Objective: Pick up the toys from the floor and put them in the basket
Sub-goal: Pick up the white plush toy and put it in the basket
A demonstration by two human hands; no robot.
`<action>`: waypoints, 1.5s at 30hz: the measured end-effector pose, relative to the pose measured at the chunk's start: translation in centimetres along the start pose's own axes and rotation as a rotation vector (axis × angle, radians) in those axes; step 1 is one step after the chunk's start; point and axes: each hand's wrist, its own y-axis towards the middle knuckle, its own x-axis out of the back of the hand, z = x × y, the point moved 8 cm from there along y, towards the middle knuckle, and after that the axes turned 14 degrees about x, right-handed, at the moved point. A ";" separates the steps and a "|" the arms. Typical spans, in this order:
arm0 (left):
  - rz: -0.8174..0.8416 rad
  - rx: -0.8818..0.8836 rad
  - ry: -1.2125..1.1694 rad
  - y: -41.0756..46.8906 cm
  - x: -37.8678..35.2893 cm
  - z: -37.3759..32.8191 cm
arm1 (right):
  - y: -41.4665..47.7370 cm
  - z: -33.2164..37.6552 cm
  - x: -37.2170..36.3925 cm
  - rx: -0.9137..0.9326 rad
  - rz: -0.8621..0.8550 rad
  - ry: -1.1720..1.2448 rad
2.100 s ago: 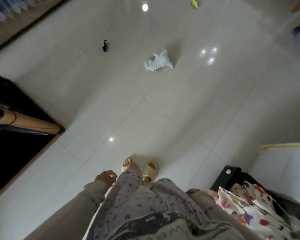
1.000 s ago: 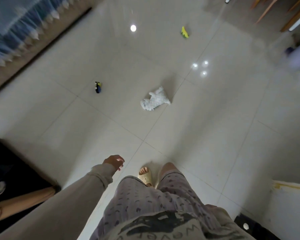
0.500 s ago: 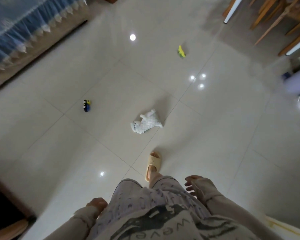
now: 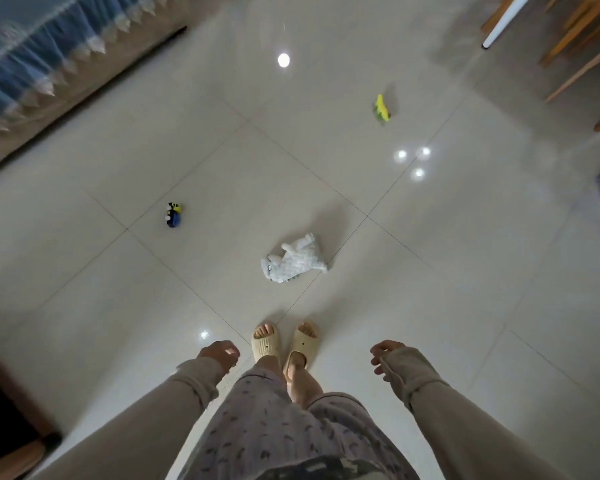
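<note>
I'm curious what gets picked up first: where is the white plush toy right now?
The white plush toy lies on the tiled floor mid-view, just ahead of the person's slippers, between the small blue toy and yellow-green toy.

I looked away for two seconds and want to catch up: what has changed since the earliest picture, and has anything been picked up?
The person has walked toward the white plush toy, which now lies just ahead of the slippers. Left hand and right hand hang empty; nothing was grasped. The plush, the small blue toy and the yellow-green toy lie unmoved on the floor.
</note>
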 end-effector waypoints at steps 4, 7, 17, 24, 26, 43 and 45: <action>-0.016 0.025 0.148 1.5 1.3 -2.2 | 0.8 -0.6 -1.2 -0.081 0.017 0.012; -0.027 0.053 0.162 4.3 2.2 -3.7 | 2.7 -1.9 -2.3 -0.137 0.034 0.023; 0.032 0.010 0.133 15.6 2.3 -10.0 | 16.8 3.4 -3.1 -0.158 0.012 0.208; 0.031 0.004 0.120 29.3 -0.2 -14.7 | 32.5 4.7 -5.6 -0.034 0.018 0.159; 0.025 -0.033 0.037 33.6 -1.2 -16.6 | 37.6 4.2 -7.1 0.011 0.033 0.111; 0.349 0.096 -1.092 58.3 -7.5 -23.5 | 65.3 0.6 -16.2 0.138 0.021 0.105; 0.275 0.103 -1.164 55.8 -6.5 -21.8 | 61.9 0.2 -16.5 0.114 0.051 0.189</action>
